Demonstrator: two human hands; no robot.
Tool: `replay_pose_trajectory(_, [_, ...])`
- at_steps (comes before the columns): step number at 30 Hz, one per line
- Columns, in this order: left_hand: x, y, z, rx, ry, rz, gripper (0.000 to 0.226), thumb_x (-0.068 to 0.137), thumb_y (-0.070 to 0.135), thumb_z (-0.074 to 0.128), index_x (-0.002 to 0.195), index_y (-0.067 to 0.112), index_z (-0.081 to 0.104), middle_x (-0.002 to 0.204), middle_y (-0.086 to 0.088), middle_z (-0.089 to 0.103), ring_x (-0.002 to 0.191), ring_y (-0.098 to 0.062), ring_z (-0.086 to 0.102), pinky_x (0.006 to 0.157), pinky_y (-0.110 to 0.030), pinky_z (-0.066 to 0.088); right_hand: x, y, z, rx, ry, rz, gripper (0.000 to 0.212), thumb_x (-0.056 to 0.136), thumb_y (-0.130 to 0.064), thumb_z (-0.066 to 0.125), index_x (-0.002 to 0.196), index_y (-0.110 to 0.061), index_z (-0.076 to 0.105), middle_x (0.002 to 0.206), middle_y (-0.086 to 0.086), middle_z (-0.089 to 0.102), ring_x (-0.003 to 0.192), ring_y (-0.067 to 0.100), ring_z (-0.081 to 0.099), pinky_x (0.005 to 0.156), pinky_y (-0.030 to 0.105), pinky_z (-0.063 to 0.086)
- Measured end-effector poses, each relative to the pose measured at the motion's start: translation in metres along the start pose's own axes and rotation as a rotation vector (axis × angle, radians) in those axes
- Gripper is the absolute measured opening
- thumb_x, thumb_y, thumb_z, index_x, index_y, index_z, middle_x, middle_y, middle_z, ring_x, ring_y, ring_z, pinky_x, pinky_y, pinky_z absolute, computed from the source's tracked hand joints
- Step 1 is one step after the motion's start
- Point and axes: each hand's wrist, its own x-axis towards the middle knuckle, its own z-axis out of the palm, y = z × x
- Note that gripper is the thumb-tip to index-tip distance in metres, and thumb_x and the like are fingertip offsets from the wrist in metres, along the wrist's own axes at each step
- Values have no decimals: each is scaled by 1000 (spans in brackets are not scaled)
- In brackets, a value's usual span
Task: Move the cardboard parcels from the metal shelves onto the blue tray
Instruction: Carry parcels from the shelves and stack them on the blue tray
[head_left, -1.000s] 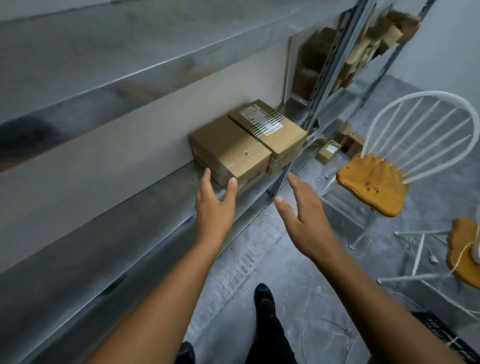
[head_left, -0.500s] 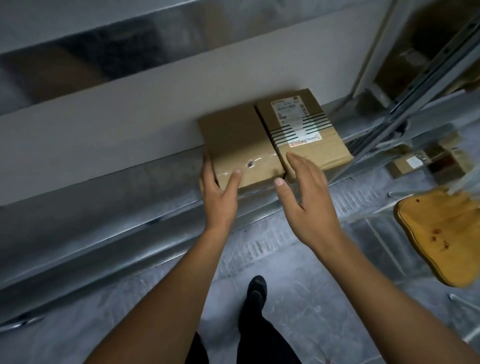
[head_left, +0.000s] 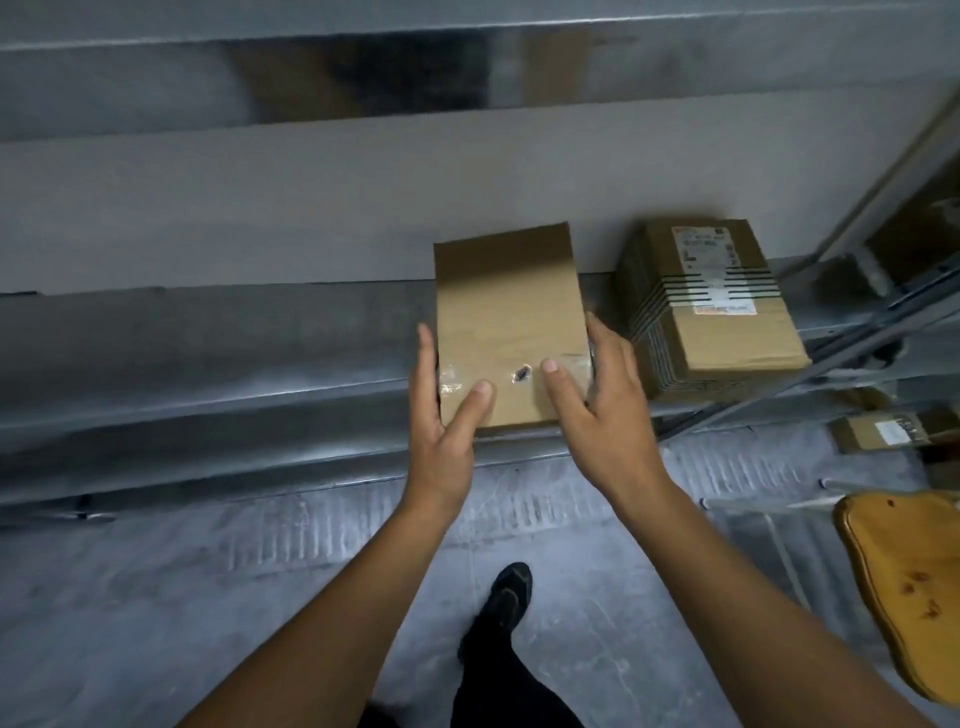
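Note:
A plain cardboard parcel (head_left: 506, 306) with clear tape and a small dark hole on top sits over the front of the metal shelf (head_left: 208, 353). My left hand (head_left: 447, 395) holds its left side, thumb lying on top. My right hand (head_left: 597, 389) holds its right side, thumb on top near the hole. A second cardboard parcel (head_left: 727, 332) with a white label and black stripes stands on the shelf to the right, a gap apart from the first. The blue tray is out of view.
A shelf upright and diagonal brace (head_left: 857, 332) run at the right. A wooden chair seat (head_left: 904, 582) is at lower right. More small parcels (head_left: 883, 434) lie on a lower level beyond. My leg and shoe (head_left: 504, 613) stand on the grey floor.
Both hands closed in on the plain parcel, and it has come away to the left of the labelled parcel, opening a gap between them. The view has shifted to look more straight down.

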Motion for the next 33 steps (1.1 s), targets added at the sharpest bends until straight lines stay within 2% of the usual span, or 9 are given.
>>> replay_pose_trajectory(4, [-21, 13, -93, -57, 102, -6, 84, 86, 45, 72, 160, 37, 33, 157, 6, 46, 143, -13, 47, 119, -48, 39, -27, -51, 69, 61, -113, -79, 70, 94, -56, 59, 155, -33, 34, 144, -10, 46, 128, 0, 45, 101, 21, 41])
replay_pose_trajectory(10, [-67, 39, -260, -13, 304, 76, 83, 85, 55, 71, 158, 32, 37, 152, 1, 51, 138, -16, 52, 114, -47, 45, -86, -156, 193, 101, -255, -205, 66, 92, -56, 60, 151, -33, 41, 137, -12, 50, 121, -4, 49, 94, 14, 40])
replay_pose_trajectory(12, [-85, 45, -324, 12, 388, 109, 78, 86, 57, 69, 155, 36, 41, 148, 3, 54, 135, -12, 55, 111, -45, 48, -112, -194, 240, 121, -315, -260, 62, 93, -53, 61, 149, -33, 44, 136, -11, 53, 121, -1, 52, 97, 20, 45])
replay_pose_trajectory(15, [-120, 54, -422, 53, 519, 120, 74, 85, 61, 68, 152, 44, 42, 145, 8, 56, 128, -6, 58, 108, -41, 51, -158, -252, 313, 160, -418, -343, 56, 96, -46, 63, 147, -29, 46, 136, -7, 56, 125, 8, 54, 105, 38, 48])
replay_pose_trajectory(17, [-147, 61, -482, 59, 613, 119, 73, 87, 59, 69, 153, 44, 42, 147, 10, 55, 131, -7, 57, 109, -43, 50, -191, -290, 358, 177, -490, -390, 55, 96, -47, 62, 146, -30, 47, 135, -8, 56, 125, 9, 54, 106, 43, 48])
replay_pose_trajectory(21, [-199, 71, -581, 62, 809, 115, 73, 86, 59, 69, 152, 44, 42, 147, 12, 56, 132, -10, 57, 108, -45, 50, -247, -356, 437, 189, -644, -500, 56, 97, -46, 61, 149, -34, 44, 138, -8, 56, 127, 11, 54, 106, 45, 49])
replay_pose_trajectory(24, [-228, 72, -639, 47, 955, 111, 74, 85, 63, 68, 152, 47, 41, 143, 18, 59, 126, -2, 60, 105, -36, 53, -280, -398, 491, 184, -758, -562, 51, 98, -46, 61, 146, -33, 47, 137, -6, 57, 125, 11, 56, 105, 45, 50])
replay_pose_trajectory(30, [-255, 60, -755, 6, 1205, 132, 67, 87, 62, 67, 148, 51, 44, 136, 23, 63, 121, 3, 62, 94, -18, 52, -330, -467, 615, 199, -951, -649, 44, 99, -44, 61, 140, -31, 52, 133, -8, 58, 120, 5, 57, 102, 40, 51])
replay_pose_trajectory(33, [-260, 58, -820, 14, 1326, 117, 75, 86, 64, 66, 153, 46, 41, 141, 22, 60, 125, 4, 59, 101, -23, 52, -354, -506, 687, 235, -1059, -679, 41, 98, -48, 58, 137, -42, 49, 135, -12, 57, 122, 0, 55, 104, 37, 50])
